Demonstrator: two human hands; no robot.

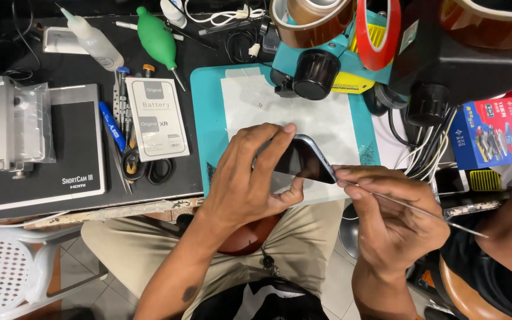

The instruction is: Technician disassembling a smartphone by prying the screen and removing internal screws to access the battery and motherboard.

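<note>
Hands at frame centre: left hand (250,178) clasps a tilted phone (303,161), steadying its edge for the thin metal tool (410,206) pinched by the right hand (389,216).

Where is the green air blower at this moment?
In the head view, the green blower lies at the upper left on the dark bench, between the clear squeeze bottle on its left and the teal mat on its right, above the white battery box.
</note>
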